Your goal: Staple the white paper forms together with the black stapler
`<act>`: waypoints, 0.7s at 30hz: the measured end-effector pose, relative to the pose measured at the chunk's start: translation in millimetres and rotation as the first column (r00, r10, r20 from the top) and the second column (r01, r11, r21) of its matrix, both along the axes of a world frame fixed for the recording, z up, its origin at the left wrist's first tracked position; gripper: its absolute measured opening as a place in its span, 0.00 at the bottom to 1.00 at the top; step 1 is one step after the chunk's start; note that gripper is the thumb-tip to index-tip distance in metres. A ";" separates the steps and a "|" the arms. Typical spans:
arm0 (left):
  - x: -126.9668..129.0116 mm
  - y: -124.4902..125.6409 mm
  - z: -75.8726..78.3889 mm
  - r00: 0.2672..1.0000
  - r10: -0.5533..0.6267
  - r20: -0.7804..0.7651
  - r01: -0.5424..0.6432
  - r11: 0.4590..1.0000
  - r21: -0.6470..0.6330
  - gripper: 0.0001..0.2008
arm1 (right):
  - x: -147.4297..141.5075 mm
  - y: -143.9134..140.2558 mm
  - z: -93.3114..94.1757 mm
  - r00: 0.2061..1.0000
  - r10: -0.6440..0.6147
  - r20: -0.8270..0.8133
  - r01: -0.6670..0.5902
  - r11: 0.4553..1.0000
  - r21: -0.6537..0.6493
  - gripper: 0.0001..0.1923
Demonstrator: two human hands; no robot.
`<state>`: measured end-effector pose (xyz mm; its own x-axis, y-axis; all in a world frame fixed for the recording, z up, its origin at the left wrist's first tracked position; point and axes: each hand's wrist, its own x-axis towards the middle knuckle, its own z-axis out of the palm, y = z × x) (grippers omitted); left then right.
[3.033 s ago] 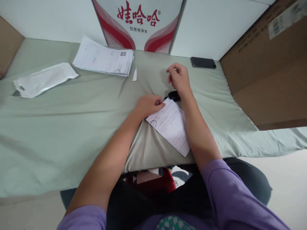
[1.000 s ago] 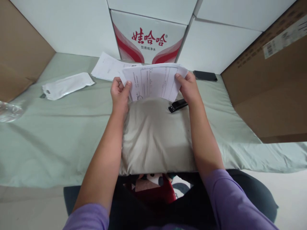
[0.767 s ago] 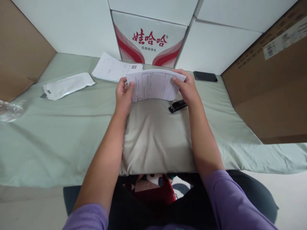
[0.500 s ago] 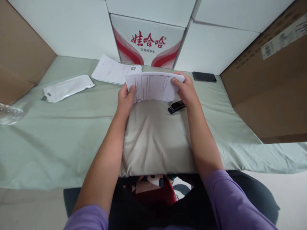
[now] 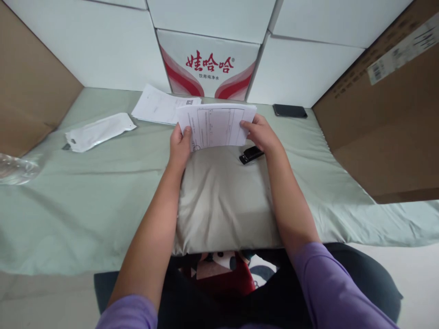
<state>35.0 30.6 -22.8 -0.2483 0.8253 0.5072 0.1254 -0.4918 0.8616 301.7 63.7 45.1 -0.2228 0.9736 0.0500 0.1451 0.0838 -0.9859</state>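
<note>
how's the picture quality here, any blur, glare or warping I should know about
Head view: soft, even light, no glare, only faint shadows under the forearms. Wide-lens warping bends the cardboard boxes outward at the edges. The sheets of paper held by the left hand and right hand look sharp, though their print is too small to read.

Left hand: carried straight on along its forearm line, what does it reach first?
Probably the flat stack of white printed papers beyond the held sheets gripped by the left hand; depth unclear.
</note>
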 end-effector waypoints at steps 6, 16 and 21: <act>0.7 1.2 -1.1 0.998 -0.004 0.056 0.005 1.000 -0.025 0.28 | 3.5 -2.2 4.1 1.000 0.021 -0.017 -0.023 0.994 -0.108 0.18; 1.5 -1.2 3.3 0.984 0.108 0.141 -0.099 0.993 -0.070 0.26 | -0.2 -7.4 11.3 1.000 0.004 -0.016 -0.005 0.999 -0.034 0.17; 1.6 -4.8 7.0 0.981 0.122 0.153 -0.108 0.989 -0.098 0.27 | -3.2 -7.6 11.0 1.000 -0.027 -0.008 0.028 0.999 0.016 0.20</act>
